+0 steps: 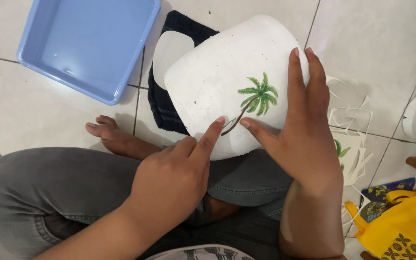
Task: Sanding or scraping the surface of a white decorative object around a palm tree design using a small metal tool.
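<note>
White slab (208, 82), one palm-tree picture (258, 98), two hands.

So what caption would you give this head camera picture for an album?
Seated on floor tiles, left hand and right hand press a palm tree picture onto a white rounded object.

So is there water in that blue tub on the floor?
Cannot tell: the blue tub shows only a smooth pale-blue bottom with a few glints, nothing lying in it.
</note>
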